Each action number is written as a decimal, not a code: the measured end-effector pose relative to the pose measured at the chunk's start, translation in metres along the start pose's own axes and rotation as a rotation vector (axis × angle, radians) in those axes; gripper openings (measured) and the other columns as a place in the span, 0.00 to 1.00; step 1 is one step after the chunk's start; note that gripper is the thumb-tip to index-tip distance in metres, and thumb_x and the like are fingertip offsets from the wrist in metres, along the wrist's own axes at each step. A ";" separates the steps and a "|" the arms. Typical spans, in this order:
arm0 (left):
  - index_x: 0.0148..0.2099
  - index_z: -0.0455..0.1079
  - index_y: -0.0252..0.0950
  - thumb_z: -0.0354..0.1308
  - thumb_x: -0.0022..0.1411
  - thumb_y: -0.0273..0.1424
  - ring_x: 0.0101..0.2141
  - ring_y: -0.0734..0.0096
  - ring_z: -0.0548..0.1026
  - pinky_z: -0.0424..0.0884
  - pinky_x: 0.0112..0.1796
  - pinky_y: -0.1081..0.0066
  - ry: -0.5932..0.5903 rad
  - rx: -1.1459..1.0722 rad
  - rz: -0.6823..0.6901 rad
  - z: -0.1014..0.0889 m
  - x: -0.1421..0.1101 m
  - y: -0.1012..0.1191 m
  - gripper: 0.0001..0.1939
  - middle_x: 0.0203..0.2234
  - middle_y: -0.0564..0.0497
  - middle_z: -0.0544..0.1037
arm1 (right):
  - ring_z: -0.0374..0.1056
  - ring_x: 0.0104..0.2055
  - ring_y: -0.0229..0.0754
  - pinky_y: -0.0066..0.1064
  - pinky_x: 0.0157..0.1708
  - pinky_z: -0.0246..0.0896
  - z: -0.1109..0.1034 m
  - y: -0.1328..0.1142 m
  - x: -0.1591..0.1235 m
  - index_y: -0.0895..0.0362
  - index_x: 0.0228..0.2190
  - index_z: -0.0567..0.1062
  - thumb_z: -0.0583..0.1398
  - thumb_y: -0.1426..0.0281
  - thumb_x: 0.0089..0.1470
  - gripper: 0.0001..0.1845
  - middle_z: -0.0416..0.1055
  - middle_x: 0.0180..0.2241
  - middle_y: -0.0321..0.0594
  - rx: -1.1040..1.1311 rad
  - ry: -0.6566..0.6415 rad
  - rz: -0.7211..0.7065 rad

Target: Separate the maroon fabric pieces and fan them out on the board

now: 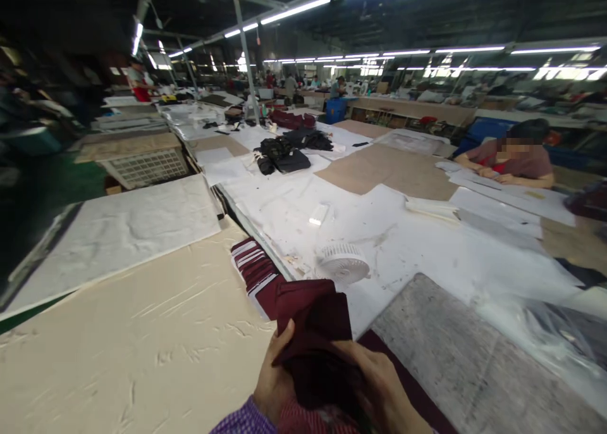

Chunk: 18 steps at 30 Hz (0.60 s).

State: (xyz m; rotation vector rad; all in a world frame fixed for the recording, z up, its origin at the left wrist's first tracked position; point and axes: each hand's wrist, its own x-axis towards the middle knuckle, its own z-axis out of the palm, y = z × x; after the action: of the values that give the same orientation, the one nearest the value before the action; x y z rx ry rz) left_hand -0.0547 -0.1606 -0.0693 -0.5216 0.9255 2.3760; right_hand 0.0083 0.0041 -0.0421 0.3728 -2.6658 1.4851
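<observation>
1. Your left hand (279,377) has its thumb over the near left edge of the maroon cloth (308,304); the cloth is gripped, with the other fingers mostly hidden.
2. Your right hand (379,377) has its fingers bent against the cloth's right side; its thumb is out of sight, so you cannot tell how far it is closed.
3. The maroon cloth is layered and folded, spanning both hands and rising beyond your fingertips.
4. Just past your left fingers, a row of maroon and white pieces (253,266) overlaps along the table edge.
5. Beyond your fingers, a white fan (345,266) lies on the white tabletop (294,203), with a small white block (318,214) farther out.
6. Left of your fingers spreads cream material (142,333); to their right lies a grey sheet (465,345).
7. Well ahead and right, a person (515,155) leans over the table.
</observation>
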 end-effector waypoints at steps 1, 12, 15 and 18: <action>0.32 0.76 0.36 0.62 0.53 0.32 0.30 0.63 0.79 0.73 0.38 0.66 0.027 -0.043 0.022 -0.009 0.000 0.003 0.05 0.26 0.51 0.81 | 0.74 0.35 0.40 0.25 0.35 0.67 0.001 0.001 0.002 0.53 0.42 0.71 0.53 0.73 0.56 0.12 0.77 0.36 0.38 0.039 0.013 0.037; 0.42 0.72 0.35 0.63 0.52 0.33 0.39 0.62 0.77 0.70 0.45 0.65 0.319 0.076 0.142 -0.136 0.031 -0.001 0.14 0.36 0.48 0.81 | 0.69 0.28 0.43 0.29 0.26 0.65 0.010 0.021 0.011 0.58 0.27 0.73 0.62 0.56 0.47 0.16 0.75 0.26 0.38 0.472 0.335 0.562; 0.39 0.71 0.33 0.63 0.50 0.33 0.39 0.58 0.77 0.70 0.43 0.61 0.509 0.308 0.067 -0.178 0.037 -0.013 0.14 0.33 0.47 0.80 | 0.70 0.29 0.45 0.31 0.27 0.65 0.005 0.026 0.008 0.59 0.28 0.74 0.62 0.56 0.46 0.18 0.75 0.27 0.38 0.526 0.337 0.611; 0.36 0.67 0.33 0.59 0.54 0.34 0.48 0.56 0.71 0.63 0.48 0.52 0.723 0.610 -0.008 -0.209 0.033 -0.017 0.10 0.38 0.45 0.76 | 0.71 0.34 0.49 0.35 0.32 0.67 -0.012 0.023 -0.005 0.58 0.33 0.75 0.62 0.56 0.47 0.18 0.76 0.30 0.40 0.483 0.354 0.603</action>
State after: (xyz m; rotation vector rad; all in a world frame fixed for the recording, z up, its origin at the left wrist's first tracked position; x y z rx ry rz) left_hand -0.0372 -0.2864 -0.2394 -1.1361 1.8548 1.7381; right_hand 0.0070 0.0270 -0.0558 -0.6804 -2.2044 2.1024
